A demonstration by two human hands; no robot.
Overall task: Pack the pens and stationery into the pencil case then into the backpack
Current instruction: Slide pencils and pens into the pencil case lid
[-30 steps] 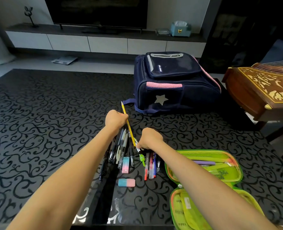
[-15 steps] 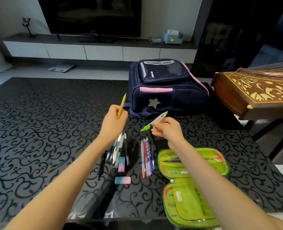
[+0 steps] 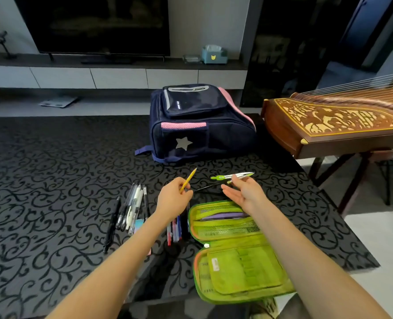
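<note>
Green pencil case (image 3: 234,268), unzipped and spread flat at the near right edge of the black patterned worktop (image 3: 41,180); navy backpack (image 3: 202,125), closed, at the far edge. Loose on the worktop left of the case: a row of dark and white pens (image 3: 133,208), and just beside the case's left rim a bundle of red and blue pens (image 3: 174,230), partly hidden by the left forearm. Above the case's far rim: left hand (image 3: 173,200), fingers pinching a yellow pencil (image 3: 189,180) tip-up; right hand (image 3: 245,193), palm up, fingers nearly straight, green-and-silver compass (image 3: 233,176) across the fingertips, pinched or merely resting impossible to tell.
</note>
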